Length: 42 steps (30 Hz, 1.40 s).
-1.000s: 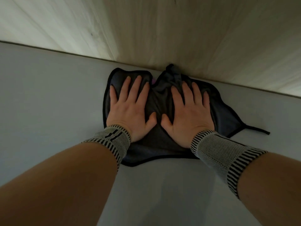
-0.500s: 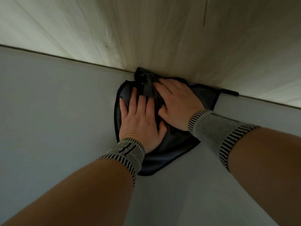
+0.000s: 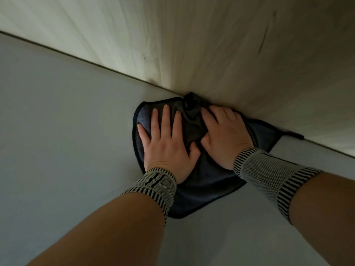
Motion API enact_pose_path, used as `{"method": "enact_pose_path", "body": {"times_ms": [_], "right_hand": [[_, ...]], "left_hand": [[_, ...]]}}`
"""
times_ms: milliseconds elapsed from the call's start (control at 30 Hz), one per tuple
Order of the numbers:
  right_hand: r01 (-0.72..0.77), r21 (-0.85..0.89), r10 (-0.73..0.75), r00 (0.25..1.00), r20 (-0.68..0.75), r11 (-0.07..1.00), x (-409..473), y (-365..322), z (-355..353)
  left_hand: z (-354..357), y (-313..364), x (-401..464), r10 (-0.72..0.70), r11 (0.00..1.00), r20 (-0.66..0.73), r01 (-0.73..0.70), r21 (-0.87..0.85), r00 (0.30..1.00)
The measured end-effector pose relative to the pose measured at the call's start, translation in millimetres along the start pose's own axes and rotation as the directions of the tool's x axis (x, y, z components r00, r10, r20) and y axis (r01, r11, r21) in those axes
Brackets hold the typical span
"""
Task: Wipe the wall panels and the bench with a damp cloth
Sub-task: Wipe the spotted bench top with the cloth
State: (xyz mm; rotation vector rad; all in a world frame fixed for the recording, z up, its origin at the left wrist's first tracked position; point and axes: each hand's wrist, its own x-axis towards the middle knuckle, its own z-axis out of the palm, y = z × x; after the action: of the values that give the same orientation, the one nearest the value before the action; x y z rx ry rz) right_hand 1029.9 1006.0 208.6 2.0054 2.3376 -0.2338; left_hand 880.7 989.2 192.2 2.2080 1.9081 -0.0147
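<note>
Left hand [image 3: 166, 144] flat, fingers straight and spread, palm pressing down on dark grey microfibre cloth w/ black stitched edge [image 3: 203, 181]. Right hand [image 3: 224, 135] also laid on cloth, fingers roughly straight, tips pushing bunched fabric toward the seam; not gripping, as far as visible. Black-and-white striped knit wrist bands [image 3: 269, 175] on both wrists.

Cloth on pale grey smooth counter [image 3: 67, 150], top crumpled hard against base of light wood-grain wall panel [image 3: 192, 45]; thin dark tail of cloth lying along the seam to the right.

Vs 1 s ago: cloth was spread wider, both hands side by side, tail out on counter. Since then gathered into tighter bundle and shoved up into the corner, right hand turned inward; little diff from 0.5 s ago.

Judgement: working the counter/panel joint now; counter wipe in progress, panels prob. not done yet.
</note>
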Motion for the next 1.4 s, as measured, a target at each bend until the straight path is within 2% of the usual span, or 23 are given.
{"method": "enact_pose_path", "body": {"times_ms": [67,167,233,333,533,633,733,833,933,967,1067,1200,1267,1400], "right_hand": [[-0.067,0.023,0.068,0.997,-0.037,0.997,-12.3,6.0,6.0],[-0.253,0.031,0.254,0.966,-0.05,0.967,-29.4,5.7,8.6],[-0.283,0.018,0.284,0.958,-0.035,0.959,-27.0,-0.5,5.8],[-0.251,0.037,0.252,0.968,-0.011,0.967,-9.9,-16.6,-2.0],[0.043,-0.015,-0.042,0.998,0.052,0.999,64.7,-83.5,-16.6],[0.072,0.001,-0.072,0.995,0.062,0.997,72.6,-84.1,-13.0],[-0.067,0.034,0.068,0.997,-0.022,0.997,32.2,-43.6,-1.6],[-0.248,-0.033,0.248,0.968,0.025,0.968,-5.4,-20.8,-2.7],[-0.349,-0.013,0.349,0.936,0.053,0.937,5.0,-41.3,-5.3],[-0.326,-0.002,0.325,0.945,0.04,0.945,14.0,-51.7,-3.7],[-0.129,-0.007,0.129,0.991,0.015,0.992,38.4,-73.5,-3.5],[-0.017,0.01,0.017,1.0,-0.019,1.0,44.3,-61.8,1.2],[-0.038,0.049,0.041,0.997,-0.059,0.998,29.1,-40.4,2.1],[-0.236,0.007,0.236,0.971,0.044,0.972,-27.1,15.5,-4.1]], "left_hand": [[-3.0,-0.1,0.8,0.008,1.0,0.032,-0.008,0.006,0.999],[-7.8,-3.0,1.2,0.033,0.999,0.071,-0.033,-0.006,0.997],[-11.3,-6.7,1.5,0.054,0.998,0.084,-0.051,-0.04,0.995],[-17.8,-24.8,6.3,0.063,0.997,0.09,-0.059,-0.048,0.994],[-27.5,-66.3,25.9,-0.1,0.995,0.084,0.099,0.016,0.991],[-23.3,-65.2,26.3,-0.105,0.994,0.053,0.105,-0.002,0.993],[-20.3,-66.9,25.0,-0.085,0.996,0.015,0.085,-0.001,0.996],[-20.7,-65.6,23.3,-0.022,1.0,0.029,0.022,-0.015,0.999],[-20.6,-65.0,23.6,-0.008,1.0,0.008,0.008,-0.027,1.0],[-19.5,-66.4,23.8,-0.015,1.0,-0.001,0.015,-0.023,1.0],[-16.9,-66.4,22.2,-0.012,1.0,-0.024,0.011,-0.018,1.0],[-17.9,-65.9,23.5,-0.02,1.0,-0.013,0.02,0.016,1.0],[-19.7,-61.6,21.5,-0.024,0.999,0.015,0.023,0.029,1.0],[-14.8,-14.4,0.4,0.084,0.996,0.064,-0.083,-0.01,0.994]]}}
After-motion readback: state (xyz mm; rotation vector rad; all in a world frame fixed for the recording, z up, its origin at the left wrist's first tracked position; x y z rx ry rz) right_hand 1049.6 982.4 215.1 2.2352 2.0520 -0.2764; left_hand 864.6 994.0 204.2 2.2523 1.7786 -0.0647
